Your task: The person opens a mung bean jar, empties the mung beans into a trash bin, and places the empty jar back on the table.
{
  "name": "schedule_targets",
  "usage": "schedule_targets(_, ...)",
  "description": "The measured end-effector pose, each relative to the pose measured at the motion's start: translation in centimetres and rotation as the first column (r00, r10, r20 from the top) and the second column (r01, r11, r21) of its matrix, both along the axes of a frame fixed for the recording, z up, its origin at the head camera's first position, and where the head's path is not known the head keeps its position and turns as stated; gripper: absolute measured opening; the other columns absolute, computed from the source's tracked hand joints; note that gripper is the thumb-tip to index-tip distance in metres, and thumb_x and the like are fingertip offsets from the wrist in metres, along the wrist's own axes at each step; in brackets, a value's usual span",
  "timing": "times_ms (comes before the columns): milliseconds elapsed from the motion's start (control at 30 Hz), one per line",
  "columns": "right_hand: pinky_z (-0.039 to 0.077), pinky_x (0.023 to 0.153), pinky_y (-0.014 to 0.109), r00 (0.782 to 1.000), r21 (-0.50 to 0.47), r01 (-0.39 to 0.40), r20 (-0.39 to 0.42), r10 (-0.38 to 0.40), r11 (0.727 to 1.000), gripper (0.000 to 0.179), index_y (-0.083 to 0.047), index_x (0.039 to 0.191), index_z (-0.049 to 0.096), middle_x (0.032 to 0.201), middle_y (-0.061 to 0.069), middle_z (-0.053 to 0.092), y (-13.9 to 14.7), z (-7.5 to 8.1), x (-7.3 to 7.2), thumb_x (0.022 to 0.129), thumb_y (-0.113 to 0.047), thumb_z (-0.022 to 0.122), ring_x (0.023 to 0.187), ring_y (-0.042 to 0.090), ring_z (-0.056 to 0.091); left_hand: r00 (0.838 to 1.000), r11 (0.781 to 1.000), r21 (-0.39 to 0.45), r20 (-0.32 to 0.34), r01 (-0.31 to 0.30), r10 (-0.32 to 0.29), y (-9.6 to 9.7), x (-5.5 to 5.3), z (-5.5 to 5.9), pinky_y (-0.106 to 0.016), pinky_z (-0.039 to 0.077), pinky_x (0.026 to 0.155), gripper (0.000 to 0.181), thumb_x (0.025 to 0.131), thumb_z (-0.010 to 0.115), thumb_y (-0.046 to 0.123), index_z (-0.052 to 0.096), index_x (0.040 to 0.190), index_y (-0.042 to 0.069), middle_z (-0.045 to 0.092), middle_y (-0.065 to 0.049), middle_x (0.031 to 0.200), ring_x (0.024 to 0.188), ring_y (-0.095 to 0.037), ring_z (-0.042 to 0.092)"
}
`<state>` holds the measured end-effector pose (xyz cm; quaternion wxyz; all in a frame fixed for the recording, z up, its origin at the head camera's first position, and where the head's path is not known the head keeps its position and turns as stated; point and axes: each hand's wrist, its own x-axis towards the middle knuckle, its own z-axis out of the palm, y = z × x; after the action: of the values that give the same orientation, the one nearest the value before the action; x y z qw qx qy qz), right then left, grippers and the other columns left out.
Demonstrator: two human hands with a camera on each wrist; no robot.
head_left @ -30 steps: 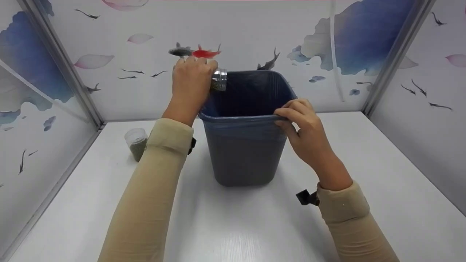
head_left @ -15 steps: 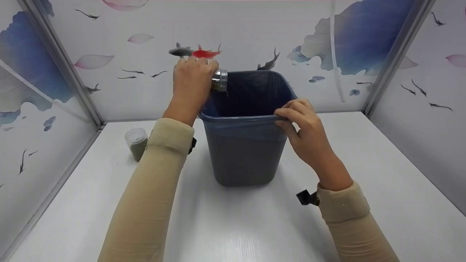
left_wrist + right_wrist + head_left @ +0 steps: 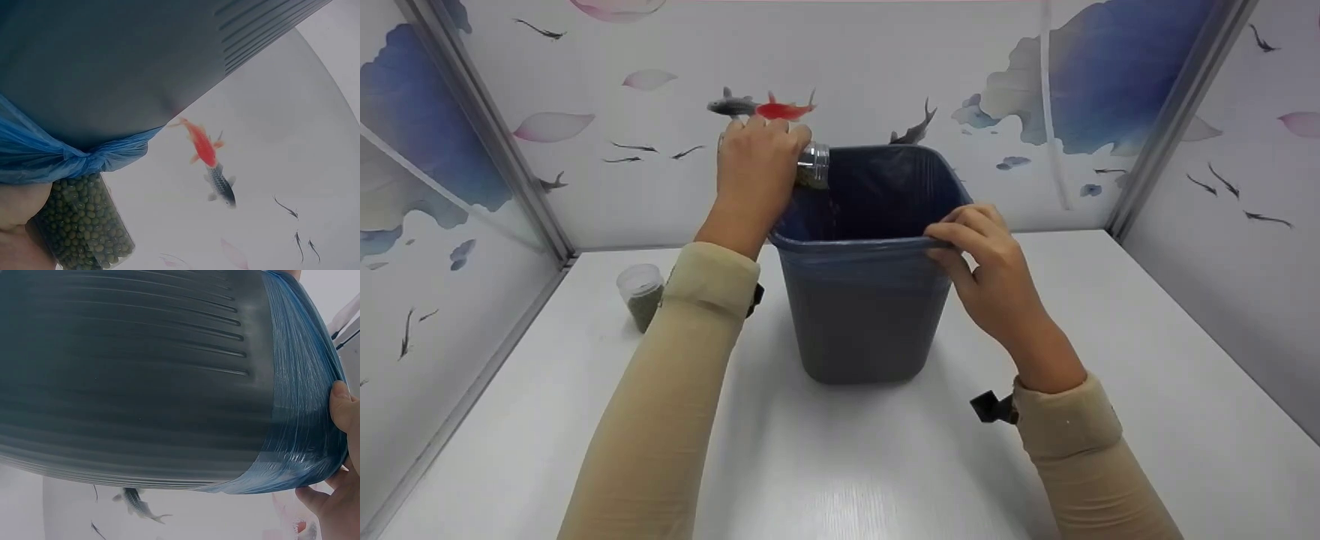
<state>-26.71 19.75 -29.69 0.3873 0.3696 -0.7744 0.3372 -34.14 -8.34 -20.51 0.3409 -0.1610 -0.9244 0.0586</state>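
My left hand [image 3: 756,172] grips a clear plastic jar [image 3: 814,166] lying on its side at the bin's left rim, its mouth facing inward. Green mung beans [image 3: 87,222] fill much of it in the left wrist view. A few specks show just below the mouth, against the dark inside. The grey trash bin [image 3: 866,322] stands upright, lined with a blue plastic bag [image 3: 862,259] folded over its rim and knotted on the left side. At the front right corner, my right hand [image 3: 986,262] pinches the lined rim between thumb and fingers.
Left of the bin, a second clear jar [image 3: 643,304] with green contents stands on the white table [image 3: 840,450], partly behind the left sleeve. Panels printed with fish and petals enclose the table at the back and both sides.
The jar's mouth tips slightly further down over the bin, and falling specks now show beneath it. My right hand stays on the rim.
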Motion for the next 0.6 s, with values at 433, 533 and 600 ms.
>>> schedule_targets(433, 0.045, 0.090, 0.036, 1.000, 0.000, 0.003, -0.004, -0.003, 1.000, 0.016, 0.000, 0.112, 0.077, 0.100, 0.013, 0.068, -0.19, 0.15, 0.09, 0.096, -0.001, 0.075, 0.106, 0.031, 0.057, 1.000, 1.000, -0.007, 0.018, -0.008, 0.008, -0.06, 0.04, 0.11, -0.050, 0.055, 0.087, 0.027, 0.104, 0.055, -0.006, 0.073, 0.119, 0.008, 0.076, -0.019, 0.121, 0.111, -0.042, 0.069)
schedule_targets(533, 0.045, 0.090, 0.036, 1.000, -0.003, 0.003, -0.004, -0.003, 1.000, 0.016, 0.000, 0.112, 0.077, 0.100, 0.013, 0.068, -0.22, 0.19, 0.13, 0.096, -0.001, 0.075, 0.106, 0.031, 0.057, 1.000, 1.000, -0.014, 0.014, -0.009, 0.009, -0.03, 0.05, 0.11, -0.050, 0.055, 0.087, 0.028, 0.103, 0.055, -0.006, 0.073, 0.119, 0.008, 0.076, -0.019, 0.120, 0.110, -0.042, 0.070)
schedule_targets(600, 0.045, 0.089, 0.035, 1.000, -0.006, 0.003, -0.004, -0.003, 1.000, 0.015, 0.000, 0.111, 0.077, 0.100, 0.013, 0.068, -0.25, 0.21, 0.14, 0.096, -0.001, 0.075, 0.105, 0.031, 0.057, 1.000, 1.000, -0.015, 0.012, -0.007, 0.007, -0.02, 0.05, 0.11, -0.050, 0.055, 0.087, 0.029, 0.103, 0.055, -0.007, 0.073, 0.120, 0.008, 0.076, -0.019, 0.120, 0.110, -0.042, 0.070)
